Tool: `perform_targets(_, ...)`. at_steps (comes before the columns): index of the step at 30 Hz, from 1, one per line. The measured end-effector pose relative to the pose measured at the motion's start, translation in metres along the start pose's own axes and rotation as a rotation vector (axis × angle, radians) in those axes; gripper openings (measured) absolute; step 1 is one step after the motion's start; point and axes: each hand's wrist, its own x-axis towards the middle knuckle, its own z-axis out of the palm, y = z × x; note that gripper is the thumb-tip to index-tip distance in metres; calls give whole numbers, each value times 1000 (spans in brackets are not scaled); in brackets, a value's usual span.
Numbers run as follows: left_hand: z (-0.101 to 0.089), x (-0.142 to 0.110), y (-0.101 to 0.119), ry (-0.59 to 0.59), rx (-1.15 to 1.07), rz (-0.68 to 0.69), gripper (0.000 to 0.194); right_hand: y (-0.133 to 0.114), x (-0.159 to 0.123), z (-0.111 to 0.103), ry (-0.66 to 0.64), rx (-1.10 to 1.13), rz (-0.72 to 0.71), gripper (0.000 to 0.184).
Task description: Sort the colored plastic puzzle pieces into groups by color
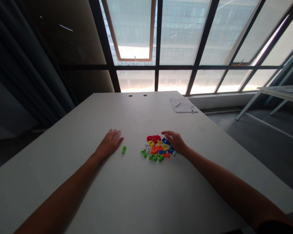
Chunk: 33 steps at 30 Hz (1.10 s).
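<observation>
Forearms: the left forearm point(70, 187) and the right forearm point(224, 178) are stretched in from the near side, well apart.
Lone green piece point(123, 150): it is placed just right of the left hand point(109, 143), a little nearer than the thumb. Its long axis is pointed mostly from near to far, the far end turned slightly right.
Nearer hand: the left; the right hand point(176, 141) is separated from the lone green piece by the coloured pile point(156, 149).
Coloured pile: it is gathered between the hands, close beside the right one. Green is seen along its near edge, orange and yellow in the middle, red on the far side, blue toward the right hand.
Left hand: palm down, fingers loosely spread, nothing seen to be held.
Right hand: fingers are extended over the pile's right edge by a blue piece point(164, 140); whether anything is pinched cannot be told.
Tabletop point(127, 195): white and smooth; a notepad point(184, 109) with two pens point(178, 105) is laid beyond the right hand, and two dark round fittings point(130, 96) are set far ahead, between the hands' lines.
Room: windows point(133, 29) are ranged ahead; a curtain point(17, 58) is hung far left, and another table point(290, 95) is placed far right.
</observation>
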Motion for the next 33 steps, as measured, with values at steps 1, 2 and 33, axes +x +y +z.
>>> perform_targets(1, 3, -2, 5, 10, -23, 30, 67, 0, 0, 0, 12, 14, 12, 49)
perform_targets(2, 5, -4, 13, 10, -49, 62, 69, 0, 0, -1, 24, 27, 23, 51)
perform_targets(33, -12, 11, 117, -90, -384, 489, 58, -5, 0, 2, 114, -8, 39, 27)
